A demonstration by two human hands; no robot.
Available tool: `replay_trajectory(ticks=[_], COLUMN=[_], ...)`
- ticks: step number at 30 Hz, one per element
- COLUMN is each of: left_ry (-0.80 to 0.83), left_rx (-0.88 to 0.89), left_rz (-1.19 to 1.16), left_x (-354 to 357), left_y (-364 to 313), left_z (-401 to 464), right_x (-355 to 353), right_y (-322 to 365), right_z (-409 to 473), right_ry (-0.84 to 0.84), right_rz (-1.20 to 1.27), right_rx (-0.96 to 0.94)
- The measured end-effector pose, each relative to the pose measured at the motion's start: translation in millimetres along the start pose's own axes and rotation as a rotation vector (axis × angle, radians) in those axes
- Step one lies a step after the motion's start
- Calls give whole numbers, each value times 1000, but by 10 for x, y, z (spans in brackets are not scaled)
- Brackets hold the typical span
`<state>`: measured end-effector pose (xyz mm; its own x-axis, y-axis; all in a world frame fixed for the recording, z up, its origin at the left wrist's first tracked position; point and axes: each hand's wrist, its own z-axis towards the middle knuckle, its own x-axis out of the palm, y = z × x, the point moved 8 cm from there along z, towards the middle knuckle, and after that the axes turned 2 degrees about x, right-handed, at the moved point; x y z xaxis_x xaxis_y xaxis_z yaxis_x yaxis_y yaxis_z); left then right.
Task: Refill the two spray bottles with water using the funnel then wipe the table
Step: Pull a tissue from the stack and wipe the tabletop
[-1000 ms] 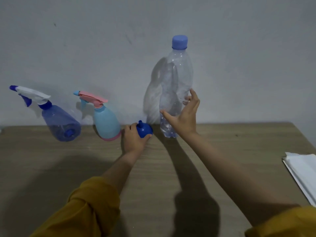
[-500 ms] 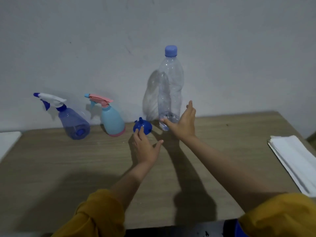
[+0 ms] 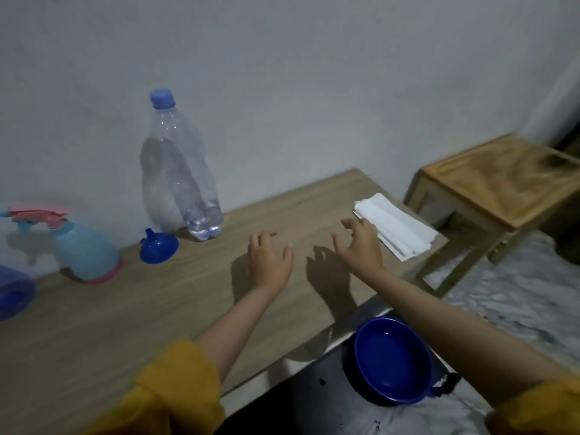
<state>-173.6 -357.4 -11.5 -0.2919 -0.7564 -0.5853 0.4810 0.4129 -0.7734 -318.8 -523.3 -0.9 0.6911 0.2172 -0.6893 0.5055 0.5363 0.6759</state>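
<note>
The funnel [image 3: 158, 248] lies tipped on the desk [image 3: 157, 309], its short spout pointing up and toward the wall, its wide blue mouth facing down toward the desk's near edge. It sits well to the left of the left hand's [image 3: 270, 260] fingers, just beside the base of the clear water bottle [image 3: 180, 171], which stands upright with its blue cap on and its long axis vertical; a little water shows at its bottom. Farther left of the fingers, the light blue spray bottle [image 3: 83, 246] with pink base and pink trigger head stands with its nozzle pointing left. A darker blue spray bottle [image 3: 14, 291] is cut off at the frame's left edge.

Both hands hover over the bare desk, holding nothing. The left hand's fingers are loosely spread and slightly bent. The right hand's [image 3: 361, 248] fingers are apart and curled like a claw, close to a folded white cloth [image 3: 395, 226] lying just to their right. Below the right forearm sits a blue bowl [image 3: 392, 361].
</note>
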Motion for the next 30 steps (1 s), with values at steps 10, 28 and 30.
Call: replay_trajectory(ticks=[10, 28, 30], left_ry=[281, 465, 495], left_rx=[164, 247, 262], left_rz=[-23, 145, 218], left_x=[1512, 2674, 2719], left_y=[-1027, -1308, -1336], left_z=[79, 175, 175], right_x=[-1016, -889, -882], right_y=[-1520, -2115, -2117], right_z=[331, 698, 679], right_ry=[19, 322, 349], right_rz=[-182, -106, -134], right_rx=[130, -133, -166])
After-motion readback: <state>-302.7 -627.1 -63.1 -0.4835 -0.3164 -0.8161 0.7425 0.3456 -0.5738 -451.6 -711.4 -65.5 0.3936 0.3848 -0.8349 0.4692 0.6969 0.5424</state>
